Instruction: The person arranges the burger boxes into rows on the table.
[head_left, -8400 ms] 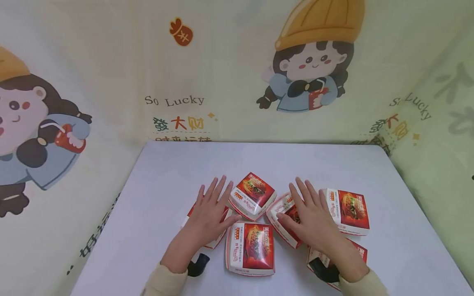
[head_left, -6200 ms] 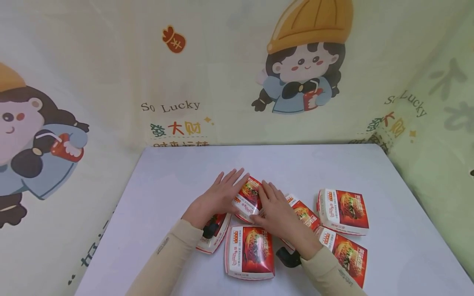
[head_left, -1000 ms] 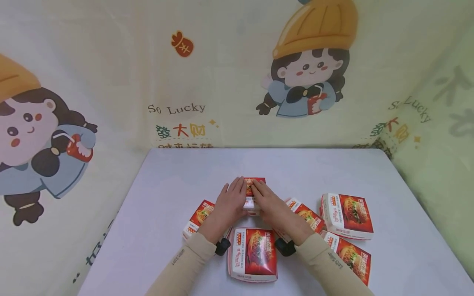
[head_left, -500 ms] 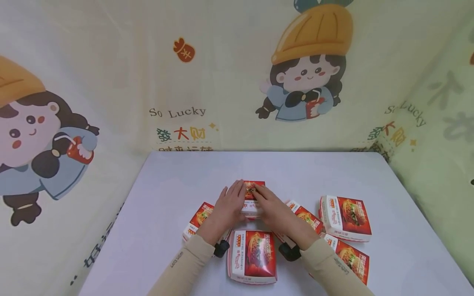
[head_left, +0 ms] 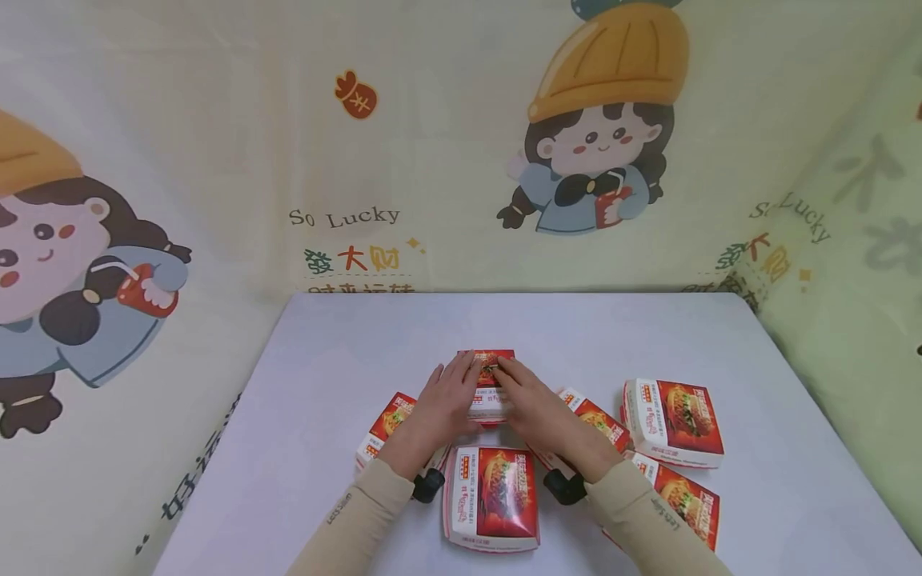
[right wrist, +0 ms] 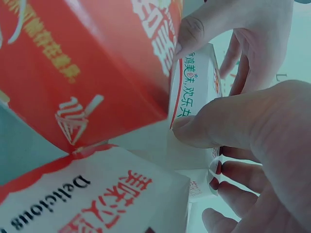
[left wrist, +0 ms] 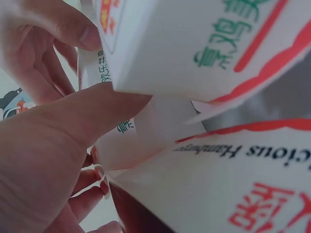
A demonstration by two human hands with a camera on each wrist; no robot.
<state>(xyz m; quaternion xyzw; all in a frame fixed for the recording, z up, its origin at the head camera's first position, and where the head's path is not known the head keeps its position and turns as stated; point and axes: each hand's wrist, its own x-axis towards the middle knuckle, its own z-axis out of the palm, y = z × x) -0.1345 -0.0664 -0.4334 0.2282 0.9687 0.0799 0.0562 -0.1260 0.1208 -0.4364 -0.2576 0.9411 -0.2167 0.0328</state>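
Note:
A red and white burger box [head_left: 491, 395] with a burger picture stands at the far middle of the group in the head view. My left hand [head_left: 442, 404] grips its left side and my right hand [head_left: 543, 412] its right side, fingertips over the top. In the left wrist view my thumb lies along the white front of the burger box [left wrist: 146, 141]. The right wrist view shows my right thumb pressed to the printed front of the burger box [right wrist: 189, 90], other fingers round its side. Just nearer sits another burger box [head_left: 504, 492], between my wrists.
One slanted burger box [head_left: 389, 420] lies left of my left hand, partly under that forearm. Another burger box [head_left: 601, 422] touches the right side, with two more, a burger box [head_left: 684, 420] and a burger box [head_left: 684, 504], farther right. All rest on a white table [head_left: 346, 340] backed by printed cloth.
Earlier my hands lay spread over the side boxes. They have come together on the far middle box, which has turned from slanted to square. In the last second they barely move.

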